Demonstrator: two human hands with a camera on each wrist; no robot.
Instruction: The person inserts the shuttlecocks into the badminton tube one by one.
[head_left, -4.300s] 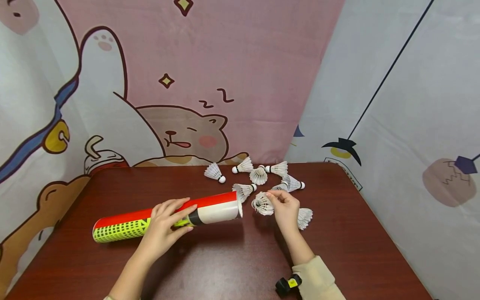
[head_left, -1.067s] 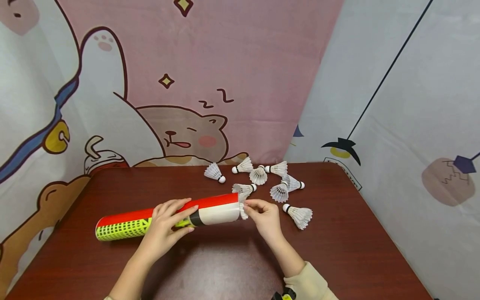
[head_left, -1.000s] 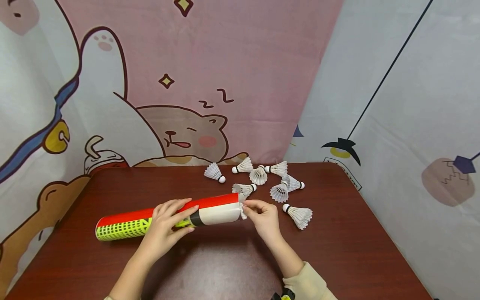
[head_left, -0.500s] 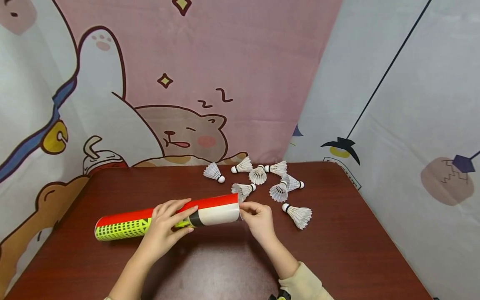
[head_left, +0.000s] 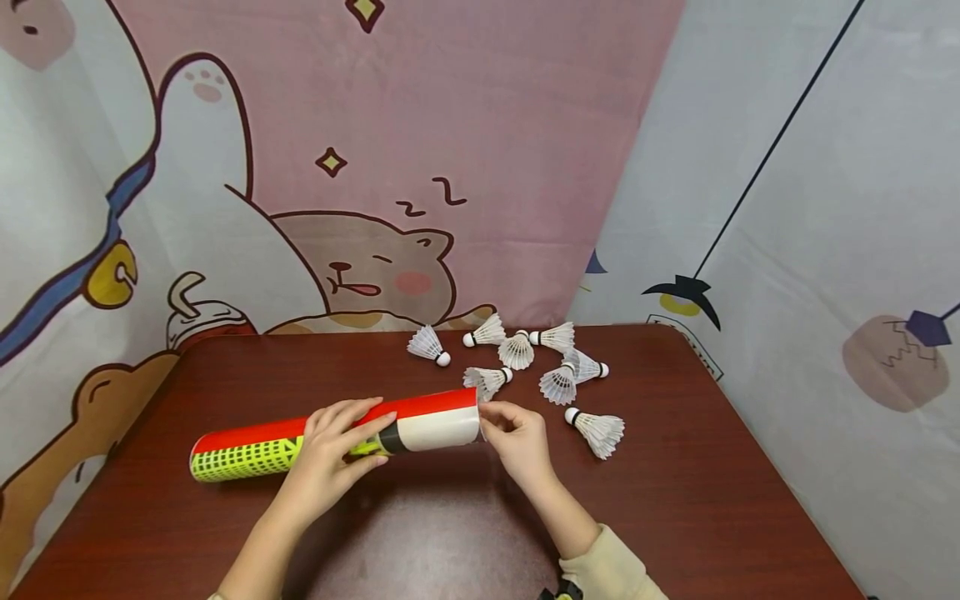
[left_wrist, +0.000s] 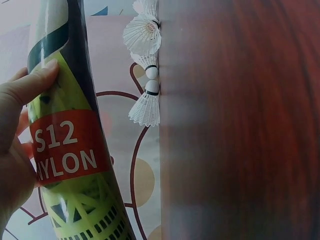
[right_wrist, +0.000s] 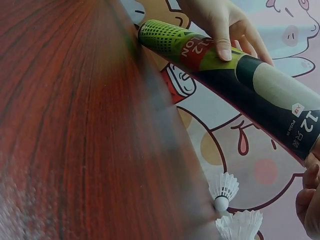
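Observation:
My left hand (head_left: 330,442) grips a long shuttlecock tube (head_left: 435,421), red, white and neon yellow, around its middle. The tube lies across the table, its mouth end raised and facing right. In the left wrist view, the thumb lies along the tube's printed side. My right hand (head_left: 521,442) is at the mouth, thumb and index finger in a pinch with their tips just inside the rim. The shuttlecock they pinched is hidden in the tube. One loose shuttlecock (head_left: 598,432) lies just right of this hand, another (head_left: 486,382) behind the mouth.
More white shuttlecocks lie towards the back of the brown table (head_left: 720,483), among them one at the left (head_left: 428,345), one at the back (head_left: 553,337) and one overlapping another (head_left: 558,383). A printed cartoon curtain (head_left: 480,142) hangs behind the table.
My right hand has brought a shuttlecock left from beside the pile to the tube's mouth and pushed it in out of sight. Left hand and tube have stayed nearly in place.

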